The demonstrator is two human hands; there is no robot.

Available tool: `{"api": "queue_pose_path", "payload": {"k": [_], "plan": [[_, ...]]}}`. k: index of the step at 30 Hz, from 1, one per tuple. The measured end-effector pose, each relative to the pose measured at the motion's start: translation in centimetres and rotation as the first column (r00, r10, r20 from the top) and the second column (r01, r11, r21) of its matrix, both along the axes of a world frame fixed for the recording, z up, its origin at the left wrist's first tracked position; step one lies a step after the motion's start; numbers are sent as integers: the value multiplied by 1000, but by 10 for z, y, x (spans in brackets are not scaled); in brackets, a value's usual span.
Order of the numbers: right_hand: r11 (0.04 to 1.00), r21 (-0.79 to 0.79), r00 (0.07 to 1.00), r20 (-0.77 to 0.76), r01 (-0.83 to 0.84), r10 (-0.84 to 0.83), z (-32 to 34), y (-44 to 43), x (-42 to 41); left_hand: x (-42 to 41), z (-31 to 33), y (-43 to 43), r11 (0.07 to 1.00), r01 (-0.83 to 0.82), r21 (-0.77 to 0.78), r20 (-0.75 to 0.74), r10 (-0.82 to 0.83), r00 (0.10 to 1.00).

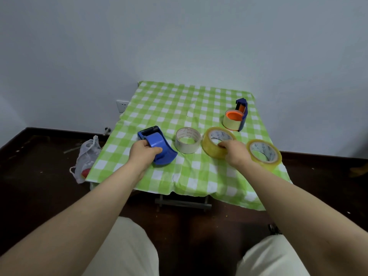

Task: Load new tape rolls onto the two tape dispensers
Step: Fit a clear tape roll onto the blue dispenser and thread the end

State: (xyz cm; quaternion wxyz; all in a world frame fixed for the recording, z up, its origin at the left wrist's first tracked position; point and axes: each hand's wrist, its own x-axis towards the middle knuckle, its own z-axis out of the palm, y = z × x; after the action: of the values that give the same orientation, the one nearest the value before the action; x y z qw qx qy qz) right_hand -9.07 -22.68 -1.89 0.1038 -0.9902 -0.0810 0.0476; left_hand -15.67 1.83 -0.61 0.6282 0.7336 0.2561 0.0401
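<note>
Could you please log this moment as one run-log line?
left hand: grips blue dispenser | right hand: grips yellow roll | loaded: none

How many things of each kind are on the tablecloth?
Dispensers: 2, one blue, one dark blue already holding a roll.
Loose yellow rolls: 2.
Loose white rolls: 1.
Total: 5, or 6 with the loaded roll.

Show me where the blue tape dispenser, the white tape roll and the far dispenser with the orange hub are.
blue tape dispenser (157, 141): head view, on its curved blue top.
white tape roll (187, 148): head view, on its near outer wall.
far dispenser with the orange hub (235, 115): head view, on the orange hub.
</note>
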Motion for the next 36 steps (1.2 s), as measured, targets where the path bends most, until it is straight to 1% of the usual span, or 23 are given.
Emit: {"api": "queue_pose_path", "payload": {"k": [2, 4, 5, 7, 8, 9, 11, 12, 14, 17, 20, 22, 24, 26, 28, 30, 31, 34, 35, 36], "plan": [[984, 173, 999, -7, 42, -42, 4, -1, -2, -1, 1, -1, 1000, -19, -2, -14, 19, 1000], [927, 370, 998, -11, 57, -57, 11, -1, -5, -1, 3, -4, 997, -70, 37, -25, 71, 997], [891, 451, 998, -19, 60, -58, 16, -1, -8, -2, 6, -6, 989, -117, 88, -41, 121, 992], [793, 603, 996, -61, 87, -63, 29, 1, -16, -6, 15, -12, 950, -198, 242, -76, 222, 972], [727, 677, 994, -91, 110, -65, 34, 2, -21, -8, 19, -16, 931, -210, 299, -54, 237, 970], [656, 744, 991, -117, 129, -62, 40, 3, -26, -8, 23, -20, 924, -204, 322, -6, 218, 976], [531, 833, 986, -160, 158, -42, 49, 5, -34, -7, 29, -30, 945, -151, 291, 104, 126, 987], [484, 858, 983, -180, 172, -30, 52, 6, -37, -7, 33, -36, 961, -113, 254, 137, 80, 987], [420, 886, 978, -208, 195, -15, 59, 8, -43, -9, 40, -50, 989, -38, 141, 168, 14, 986], [386, 900, 973, -228, 202, 22, 60, 9, -48, -10, 49, -67, 996, 80, -41, 144, -73, 987], [381, 908, 972, -220, 173, 84, 57, 9, -51, -15, 61, -78, 948, 193, -254, 67, -182, 981], [378, 915, 974, -195, 140, 112, 53, 7, -54, -14, 61, -81, 902, 229, -367, 51, -226, 973], [370, 920, 975, -184, 128, 122, 48, 5, -55, -12, 60, -82, 861, 224, -456, 64, -219, 974], [393, 914, 977, -165, 101, 133, 42, 3, -56, -11, 59, -83, 827, 199, -527, 78, -186, 979], [413, 907, 976, -160, 85, 151, 40, 3, -60, -12, 59, -84, 805, 205, -557, 106, -176, 979], [390, 916, 972, -169, 94, 162, 39, 3, -61, -14, 59, -89, 797, 224, -561, 126, -185, 975], [357, 927, 970, -179, 111, 165, 40, 3, -62, -15, 58, -90, 808, 231, -543, 134, -189, 973], [207, 955, 943, -257, 214, 210, 45, 2, -59, -17, 56, -93, 842, 240, -483, 135, -199, 971], [194, 951, 933, -282, 241, 224, 47, 2, -57, -18, 56, -93, 843, 232, -485, 131, -193, 972], [215, 945, 927, -295, 246, 233, 48, 2, -56, -18, 55, -93, 840, 220, -496, 126, -181, 975]]}}
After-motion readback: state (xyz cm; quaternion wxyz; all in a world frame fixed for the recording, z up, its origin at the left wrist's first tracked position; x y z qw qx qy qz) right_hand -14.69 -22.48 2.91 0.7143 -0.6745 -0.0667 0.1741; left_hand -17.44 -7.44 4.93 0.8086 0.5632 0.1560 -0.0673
